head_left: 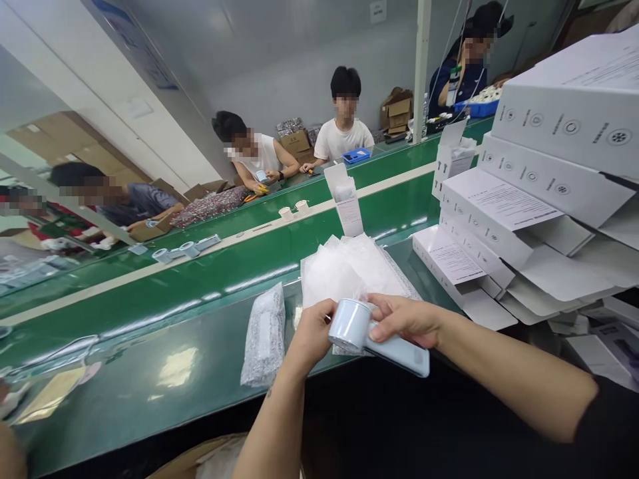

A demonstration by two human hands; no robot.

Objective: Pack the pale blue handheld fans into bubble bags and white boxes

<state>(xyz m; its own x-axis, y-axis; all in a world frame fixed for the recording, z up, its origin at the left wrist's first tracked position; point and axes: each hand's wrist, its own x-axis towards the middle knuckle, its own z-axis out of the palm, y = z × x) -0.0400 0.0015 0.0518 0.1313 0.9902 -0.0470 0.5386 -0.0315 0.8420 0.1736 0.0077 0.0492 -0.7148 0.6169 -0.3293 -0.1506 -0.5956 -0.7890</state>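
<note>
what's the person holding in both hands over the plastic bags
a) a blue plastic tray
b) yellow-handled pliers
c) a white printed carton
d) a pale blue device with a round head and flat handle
d, since the left hand and right hand both grip a pale blue device with a round head and flat handle, above the clear plastic bags.

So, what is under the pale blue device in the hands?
A pile of clear plastic bags lies below the pale blue device. The device, left hand and right hand hide what lies directly beneath.
</note>
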